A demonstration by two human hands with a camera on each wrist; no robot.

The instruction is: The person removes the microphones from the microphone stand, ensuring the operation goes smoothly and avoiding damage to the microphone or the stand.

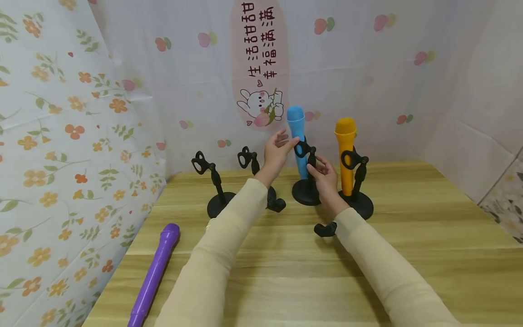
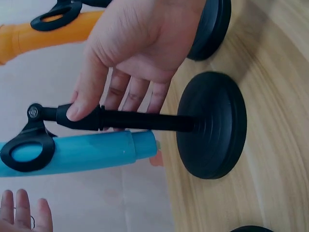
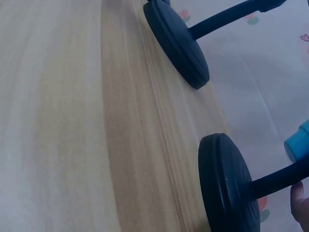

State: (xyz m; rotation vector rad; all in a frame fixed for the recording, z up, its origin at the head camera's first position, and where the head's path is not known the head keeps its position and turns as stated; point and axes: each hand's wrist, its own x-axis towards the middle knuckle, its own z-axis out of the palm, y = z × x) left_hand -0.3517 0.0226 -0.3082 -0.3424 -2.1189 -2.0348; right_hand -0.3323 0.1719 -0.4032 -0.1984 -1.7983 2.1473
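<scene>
A blue microphone [image 1: 296,120] stands tilted at the clip of a black microphone stand [image 1: 305,194]. My right hand [image 1: 327,181] grips that stand's post, thumb on its upper collar in the left wrist view. The clip [image 2: 28,151] lies against the microphone's body, and its lower end [image 2: 145,144] hangs beside the post, above the round base [image 2: 212,125]. My left hand [image 1: 275,156] is raised to the left of the blue microphone, its fingers [image 2: 21,208] extended and apart from the microphone. In the right wrist view, a fingertip [image 3: 299,205] shows by the post.
An orange microphone [image 1: 345,136] stands in another stand [image 1: 361,204] to the right. Two stands with bare clips, a left one [image 1: 220,202] and one partly behind my left arm [image 1: 250,159], stand at left. A purple tube with flared ends [image 1: 155,272] lies on the wooden table [image 1: 286,290].
</scene>
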